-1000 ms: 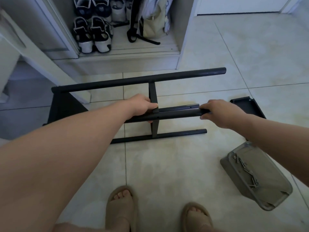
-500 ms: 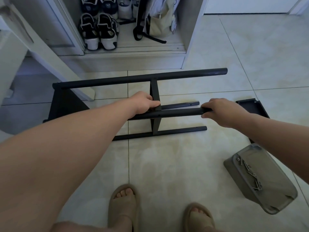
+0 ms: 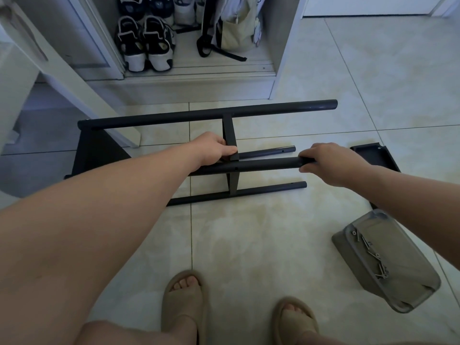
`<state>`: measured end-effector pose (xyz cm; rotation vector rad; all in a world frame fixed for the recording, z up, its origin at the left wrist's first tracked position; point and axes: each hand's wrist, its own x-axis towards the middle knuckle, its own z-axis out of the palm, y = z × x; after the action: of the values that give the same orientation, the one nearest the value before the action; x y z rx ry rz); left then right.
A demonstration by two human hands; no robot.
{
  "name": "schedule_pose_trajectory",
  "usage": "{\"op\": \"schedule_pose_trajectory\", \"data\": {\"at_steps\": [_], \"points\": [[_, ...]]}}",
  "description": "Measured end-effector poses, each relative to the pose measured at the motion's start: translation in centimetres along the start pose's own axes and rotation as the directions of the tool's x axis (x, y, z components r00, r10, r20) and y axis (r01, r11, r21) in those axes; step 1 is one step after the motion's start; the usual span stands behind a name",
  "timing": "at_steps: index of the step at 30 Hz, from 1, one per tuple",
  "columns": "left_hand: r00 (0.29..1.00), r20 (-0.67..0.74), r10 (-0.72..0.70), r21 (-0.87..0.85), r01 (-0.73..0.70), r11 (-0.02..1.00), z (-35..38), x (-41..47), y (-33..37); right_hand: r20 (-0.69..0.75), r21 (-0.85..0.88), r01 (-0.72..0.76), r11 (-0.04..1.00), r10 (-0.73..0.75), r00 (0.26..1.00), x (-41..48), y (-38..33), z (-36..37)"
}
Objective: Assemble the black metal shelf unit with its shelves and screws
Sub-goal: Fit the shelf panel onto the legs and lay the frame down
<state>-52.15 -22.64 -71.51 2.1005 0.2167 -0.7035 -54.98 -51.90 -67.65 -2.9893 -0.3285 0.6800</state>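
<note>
The black metal shelf frame [image 3: 209, 113] lies on its side on the tiled floor, several round tubes running left to right with a flat cross piece [image 3: 230, 135] between them. My left hand [image 3: 214, 149] grips the cross piece where it meets the raised near tube [image 3: 261, 164]. My right hand [image 3: 328, 161] grips that tube's right end. A black shelf tray [image 3: 375, 155] lies on the floor behind my right wrist. Several screws [image 3: 371, 250] lie in a grey plastic tray [image 3: 408, 290] at the right.
An open white cabinet [image 3: 199, 78] at the back holds sneakers [image 3: 144, 43] and a bag [image 3: 234, 31]. A white slanted panel [image 3: 62, 73] stands at the left over the frame's end. My sandalled feet [image 3: 184, 300] stand at the bottom.
The raised tube and both hands have sunk slightly relative to the tubes on the floor, so the short tube behind now shows clear of it. Both grips are unchanged.
</note>
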Motion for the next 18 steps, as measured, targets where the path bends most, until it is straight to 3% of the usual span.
{"op": "schedule_pose_trajectory", "data": {"at_steps": [12, 18], "points": [[1.000, -0.001, 0.016, 0.110, -0.016, 0.994, 0.1, -0.2, 0.4, -0.039, 0.009, -0.052, 0.999, 0.052, 0.998, 0.6, -0.3, 0.4], [0.996, -0.082, 0.026, 0.301, -0.001, 0.954, 0.4, -1.9, 1.9, -0.056, -0.090, -0.083, 0.993, 0.078, 0.995, -0.1, -1.0, 0.9]]}}
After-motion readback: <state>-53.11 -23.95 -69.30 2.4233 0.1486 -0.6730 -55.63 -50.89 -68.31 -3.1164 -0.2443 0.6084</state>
